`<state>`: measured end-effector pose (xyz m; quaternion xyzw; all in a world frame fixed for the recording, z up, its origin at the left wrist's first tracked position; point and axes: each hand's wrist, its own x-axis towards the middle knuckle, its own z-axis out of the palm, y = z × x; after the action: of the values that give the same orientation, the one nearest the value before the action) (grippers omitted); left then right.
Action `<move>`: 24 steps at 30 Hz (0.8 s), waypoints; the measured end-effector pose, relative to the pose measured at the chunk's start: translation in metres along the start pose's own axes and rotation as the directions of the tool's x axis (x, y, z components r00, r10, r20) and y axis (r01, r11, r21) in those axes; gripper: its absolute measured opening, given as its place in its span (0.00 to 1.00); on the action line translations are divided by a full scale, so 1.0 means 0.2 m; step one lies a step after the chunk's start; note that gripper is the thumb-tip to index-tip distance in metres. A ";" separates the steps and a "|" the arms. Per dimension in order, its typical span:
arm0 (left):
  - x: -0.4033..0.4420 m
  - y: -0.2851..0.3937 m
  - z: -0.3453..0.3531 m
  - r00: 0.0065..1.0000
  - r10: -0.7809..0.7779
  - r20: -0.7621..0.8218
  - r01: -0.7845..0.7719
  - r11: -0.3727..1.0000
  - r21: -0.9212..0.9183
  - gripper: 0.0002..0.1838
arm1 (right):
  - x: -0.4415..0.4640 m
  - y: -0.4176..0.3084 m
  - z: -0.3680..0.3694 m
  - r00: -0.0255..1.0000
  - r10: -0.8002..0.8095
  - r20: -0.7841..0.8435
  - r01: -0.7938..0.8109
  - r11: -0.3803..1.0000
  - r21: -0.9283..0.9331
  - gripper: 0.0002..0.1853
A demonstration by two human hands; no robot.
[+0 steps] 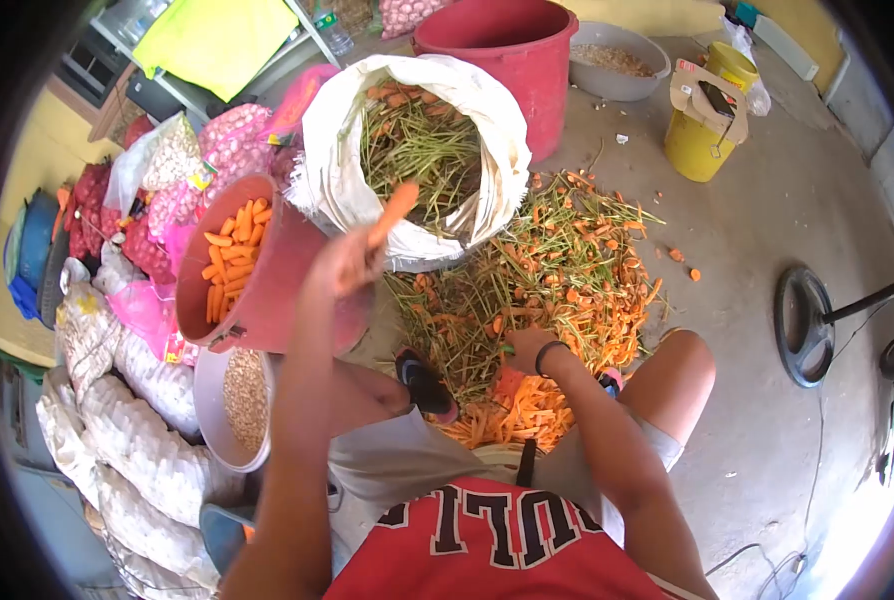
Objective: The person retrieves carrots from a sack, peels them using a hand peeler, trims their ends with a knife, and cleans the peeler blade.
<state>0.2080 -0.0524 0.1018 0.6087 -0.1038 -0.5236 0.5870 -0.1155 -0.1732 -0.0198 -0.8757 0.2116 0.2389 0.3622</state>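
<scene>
My left hand (347, 262) is closed around a carrot (395, 212), raised in front of the white woven sack (322, 130). The sack's rolled-open mouth shows green carrot stems (422, 150) and some orange pieces. Lower and to the right, my right hand (533, 350), with a dark band at the wrist, is closed on a small tool with a green part (508, 349); its kind is hidden by the fingers. Beneath that hand spreads a heap of carrot tops and orange peelings (567, 260). Left of my left hand, a red bucket (307, 270) holds orange carrots (235, 255).
A tub of pale pieces (207, 400) stands beside filled white sacks (147, 410) at left. Behind are pink net bags (237, 140), a large red bin (537, 75), a grey basin (622, 85) and a yellow bucket (697, 150). A round-based stand (805, 370) is at right.
</scene>
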 end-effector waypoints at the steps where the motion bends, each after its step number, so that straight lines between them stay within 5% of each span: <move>1: -0.09 -0.12 -0.04 0.980 0.013 0.200 -0.027 0.998 0.065 0.17 | -0.01 0.00 0.00 1.000 -0.001 -0.026 0.001 1.000 0.002 0.23; 3: -0.26 -0.33 0.20 0.993 0.065 0.096 -0.047 0.983 -0.179 0.23 | -0.03 0.01 0.02 0.994 -0.031 -0.104 0.031 1.000 -0.006 0.23; 4: -0.12 -0.49 0.12 0.966 0.081 0.244 -0.055 0.992 -0.112 0.25 | -0.04 0.02 0.03 0.990 -0.045 -0.131 0.043 0.999 -0.020 0.23; 9: -0.27 -0.72 0.41 0.968 0.090 0.233 -0.074 0.994 -0.077 0.30 | -0.21 -0.01 -0.04 0.839 -0.029 -0.543 0.126 0.982 0.143 0.17; 15: -0.34 -0.80 0.48 0.957 0.174 0.230 -0.214 0.964 0.160 0.24 | -0.29 -0.12 -0.02 0.693 -0.097 -0.714 0.255 0.960 0.116 0.13; 19: -0.41 -0.83 0.52 0.925 0.289 0.247 -0.365 0.858 0.361 0.19 | -0.26 -0.17 0.02 0.710 -0.101 -0.697 0.257 0.959 0.123 0.14; 22: -0.46 -0.84 0.53 0.903 0.335 0.269 -0.411 0.856 0.314 0.19 | -0.16 -0.02 0.08 0.834 -0.038 -0.551 0.100 0.991 0.084 0.16; 24: -0.45 -0.83 0.53 0.904 0.331 0.272 -0.419 0.816 0.399 0.19 | -0.08 0.14 0.12 0.950 0.114 -0.290 -0.120 0.993 -0.003 0.18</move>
<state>0.0068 -0.0020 0.0366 0.6416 -0.3954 -0.4146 0.5101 -0.1496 -0.1712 -0.0416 -0.8909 0.3113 0.1317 0.3034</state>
